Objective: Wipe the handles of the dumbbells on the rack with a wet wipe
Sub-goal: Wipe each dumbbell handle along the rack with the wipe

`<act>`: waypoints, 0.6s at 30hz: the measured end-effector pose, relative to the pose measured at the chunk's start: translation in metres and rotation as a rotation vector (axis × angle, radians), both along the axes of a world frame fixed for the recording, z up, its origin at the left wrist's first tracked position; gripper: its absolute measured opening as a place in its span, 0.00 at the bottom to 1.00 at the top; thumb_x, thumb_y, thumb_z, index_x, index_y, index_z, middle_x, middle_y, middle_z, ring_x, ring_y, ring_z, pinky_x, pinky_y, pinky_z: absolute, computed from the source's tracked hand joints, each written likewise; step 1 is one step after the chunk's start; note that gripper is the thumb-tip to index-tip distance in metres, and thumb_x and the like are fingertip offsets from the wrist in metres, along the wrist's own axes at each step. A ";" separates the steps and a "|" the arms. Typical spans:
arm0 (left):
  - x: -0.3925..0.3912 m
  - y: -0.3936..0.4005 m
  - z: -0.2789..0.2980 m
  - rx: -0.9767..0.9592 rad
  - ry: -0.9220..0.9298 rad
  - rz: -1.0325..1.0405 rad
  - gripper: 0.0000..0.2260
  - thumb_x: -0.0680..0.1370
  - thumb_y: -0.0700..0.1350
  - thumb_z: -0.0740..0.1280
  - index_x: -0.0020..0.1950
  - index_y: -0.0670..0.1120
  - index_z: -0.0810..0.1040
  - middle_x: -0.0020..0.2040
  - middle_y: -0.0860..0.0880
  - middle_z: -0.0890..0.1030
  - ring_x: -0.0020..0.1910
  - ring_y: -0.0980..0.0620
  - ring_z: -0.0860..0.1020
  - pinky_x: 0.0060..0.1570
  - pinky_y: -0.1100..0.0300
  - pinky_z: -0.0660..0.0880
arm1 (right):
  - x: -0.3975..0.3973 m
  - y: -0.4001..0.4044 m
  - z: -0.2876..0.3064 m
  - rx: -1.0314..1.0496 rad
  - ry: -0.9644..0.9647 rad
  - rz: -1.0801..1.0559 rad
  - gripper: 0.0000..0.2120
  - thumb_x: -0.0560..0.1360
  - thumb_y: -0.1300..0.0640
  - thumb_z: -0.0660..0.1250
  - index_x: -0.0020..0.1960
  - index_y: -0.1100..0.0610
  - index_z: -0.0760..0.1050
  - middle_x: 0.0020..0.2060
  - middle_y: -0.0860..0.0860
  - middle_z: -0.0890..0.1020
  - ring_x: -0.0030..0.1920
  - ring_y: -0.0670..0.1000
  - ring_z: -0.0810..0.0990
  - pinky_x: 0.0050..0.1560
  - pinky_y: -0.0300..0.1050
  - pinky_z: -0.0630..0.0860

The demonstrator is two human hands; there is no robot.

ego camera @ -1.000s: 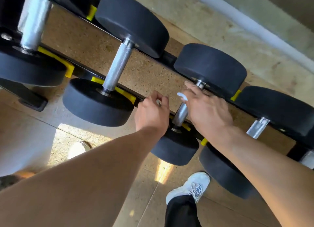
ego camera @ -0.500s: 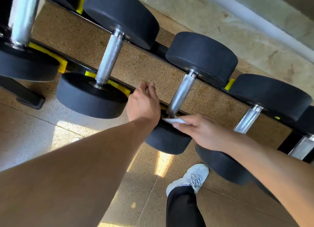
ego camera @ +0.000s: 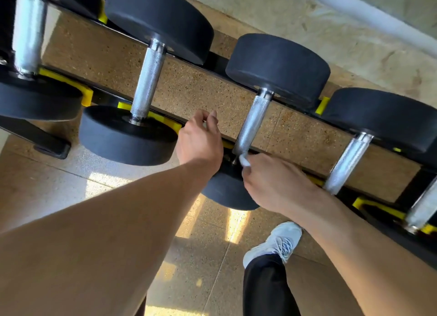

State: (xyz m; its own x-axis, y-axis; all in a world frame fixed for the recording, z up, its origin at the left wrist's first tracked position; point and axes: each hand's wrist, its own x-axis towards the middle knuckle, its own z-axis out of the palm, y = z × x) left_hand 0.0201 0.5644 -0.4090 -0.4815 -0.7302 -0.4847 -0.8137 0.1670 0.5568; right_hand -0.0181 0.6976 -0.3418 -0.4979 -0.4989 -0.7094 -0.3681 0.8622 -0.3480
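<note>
Dumbbells [ego camera: 264,98]: black round-headed weights with knurled chrome handles [ego camera: 253,124], lying in a row across a black rack [ego camera: 106,98] with yellow cradles, handles pointing toward 1 o'clock. Wet wipe [ego camera: 243,160]: small white wad, pressed against the near end of the central handle, at 5 o'clock from its middle.

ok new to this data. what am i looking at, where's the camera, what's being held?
There is no robot here: a person wears one wide-angle camera on the head, looking down at their own two bare hands. In front of them a rack holds a row of black dumbbells with metal handles, above a speckled floor. The right hand pinches a white wet wipe against the near end of the middle dumbbell's handle. The left hand sits beside that handle, fingers curled; whether it holds anything is unclear. A white shoe shows below.
</note>
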 end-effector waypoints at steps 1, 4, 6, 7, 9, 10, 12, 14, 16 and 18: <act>0.001 0.000 0.000 0.001 0.000 -0.006 0.15 0.85 0.55 0.56 0.53 0.50 0.78 0.42 0.50 0.78 0.41 0.48 0.70 0.41 0.59 0.62 | 0.000 0.005 0.006 -0.030 0.006 0.056 0.15 0.83 0.54 0.57 0.38 0.47 0.64 0.31 0.46 0.70 0.33 0.50 0.70 0.31 0.46 0.64; 0.001 -0.001 0.000 0.011 0.010 -0.002 0.14 0.85 0.54 0.56 0.52 0.49 0.78 0.41 0.51 0.76 0.41 0.48 0.70 0.41 0.59 0.61 | -0.014 0.014 0.012 -0.169 0.223 0.013 0.14 0.82 0.56 0.61 0.64 0.43 0.75 0.34 0.46 0.78 0.29 0.47 0.75 0.26 0.41 0.68; 0.000 -0.001 0.000 0.014 0.013 0.013 0.14 0.85 0.54 0.57 0.52 0.49 0.78 0.41 0.52 0.76 0.40 0.49 0.70 0.40 0.59 0.61 | -0.032 0.010 0.004 -0.295 0.533 0.006 0.22 0.78 0.64 0.67 0.70 0.53 0.71 0.35 0.50 0.79 0.27 0.50 0.77 0.26 0.37 0.64; 0.000 -0.001 0.001 0.013 0.013 0.016 0.14 0.85 0.54 0.57 0.52 0.49 0.78 0.41 0.52 0.76 0.40 0.49 0.70 0.40 0.59 0.61 | -0.040 0.005 -0.001 -0.347 0.627 0.037 0.21 0.75 0.67 0.69 0.67 0.57 0.73 0.36 0.55 0.82 0.29 0.56 0.79 0.27 0.38 0.65; 0.000 0.000 0.001 0.015 0.009 0.012 0.14 0.85 0.55 0.57 0.52 0.49 0.78 0.40 0.52 0.77 0.40 0.48 0.70 0.40 0.58 0.61 | -0.054 -0.001 -0.017 -0.409 0.726 0.114 0.18 0.73 0.68 0.71 0.61 0.58 0.76 0.43 0.58 0.86 0.37 0.62 0.84 0.29 0.44 0.73; 0.000 0.000 0.002 0.017 0.005 0.008 0.14 0.85 0.55 0.57 0.52 0.50 0.78 0.41 0.52 0.77 0.40 0.48 0.70 0.40 0.58 0.61 | -0.060 -0.005 -0.024 -0.434 0.730 0.134 0.17 0.72 0.68 0.72 0.59 0.58 0.78 0.48 0.57 0.86 0.41 0.62 0.86 0.33 0.48 0.79; 0.000 -0.001 0.001 0.017 -0.002 0.004 0.14 0.84 0.55 0.57 0.52 0.50 0.78 0.42 0.51 0.78 0.41 0.48 0.71 0.40 0.59 0.62 | -0.065 -0.010 -0.030 -0.476 0.733 0.119 0.16 0.71 0.65 0.74 0.58 0.56 0.81 0.55 0.53 0.86 0.49 0.60 0.86 0.39 0.55 0.83; 0.000 -0.001 0.001 0.012 -0.010 0.005 0.14 0.84 0.55 0.57 0.53 0.51 0.78 0.44 0.51 0.79 0.41 0.49 0.70 0.40 0.59 0.61 | -0.061 -0.010 -0.033 -0.485 0.783 0.081 0.20 0.70 0.63 0.77 0.60 0.54 0.81 0.52 0.52 0.86 0.48 0.59 0.86 0.38 0.52 0.82; -0.001 -0.001 0.001 0.008 -0.015 0.005 0.14 0.84 0.56 0.57 0.53 0.50 0.79 0.44 0.52 0.79 0.41 0.49 0.70 0.40 0.59 0.61 | -0.055 -0.008 -0.036 -0.435 0.852 0.078 0.26 0.70 0.60 0.77 0.66 0.50 0.78 0.48 0.53 0.87 0.44 0.59 0.86 0.34 0.47 0.76; -0.001 0.000 0.001 0.007 -0.013 0.005 0.14 0.84 0.56 0.57 0.53 0.50 0.79 0.43 0.51 0.79 0.41 0.49 0.70 0.40 0.59 0.62 | -0.053 -0.005 -0.040 -0.417 0.855 0.067 0.28 0.71 0.61 0.76 0.69 0.48 0.76 0.48 0.51 0.87 0.44 0.58 0.85 0.34 0.44 0.69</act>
